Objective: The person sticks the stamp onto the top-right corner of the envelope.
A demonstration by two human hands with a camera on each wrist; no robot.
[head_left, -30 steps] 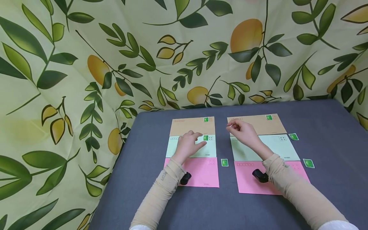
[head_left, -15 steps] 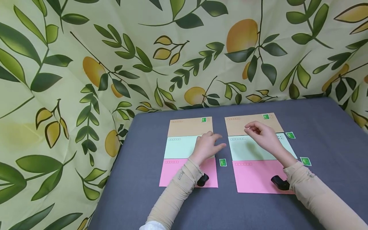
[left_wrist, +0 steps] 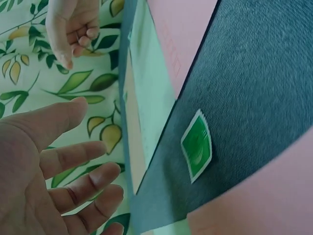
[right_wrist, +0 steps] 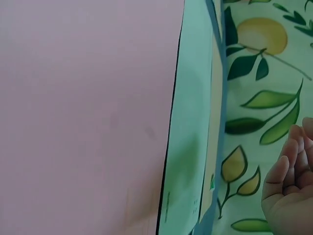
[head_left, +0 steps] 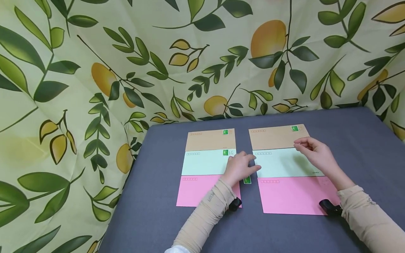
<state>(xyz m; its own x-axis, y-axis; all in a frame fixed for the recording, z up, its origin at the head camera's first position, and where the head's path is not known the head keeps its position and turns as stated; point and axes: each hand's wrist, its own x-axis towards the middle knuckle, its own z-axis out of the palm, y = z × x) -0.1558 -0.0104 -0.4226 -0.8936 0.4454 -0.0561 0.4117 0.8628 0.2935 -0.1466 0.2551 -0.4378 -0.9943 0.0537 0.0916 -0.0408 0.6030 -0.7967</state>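
Observation:
My left hand (head_left: 239,168) hovers over the gap between two groups of envelopes, fingers spread and loosely bent, holding nothing. Just beneath it lies a green postage stamp (head_left: 247,180), partly covered in the head view; the left wrist view shows the stamp (left_wrist: 197,147) flat on the cloth. Above the right-hand mint envelope (head_left: 275,163) is my right hand (head_left: 317,154), thumb and fingers drawn close together with nothing visible between them. Its shadow falls on that envelope. The right-hand tan envelope (head_left: 269,138) bears a stamp (head_left: 295,128) in its upper right corner.
On the left, a tan envelope (head_left: 205,140) and a mint envelope (head_left: 202,163) each carry a green stamp; a pink envelope (head_left: 197,191) lies below them. Another pink envelope (head_left: 291,196) lies lower right. Dark grey cloth (head_left: 142,211) covers the table, with a leaf-patterned curtain (head_left: 190,80) behind.
Both hands have moved right, the left from over the left mint envelope, the right from over the right tan one. Two loose stamps at the right are now hidden behind the right hand and arm.

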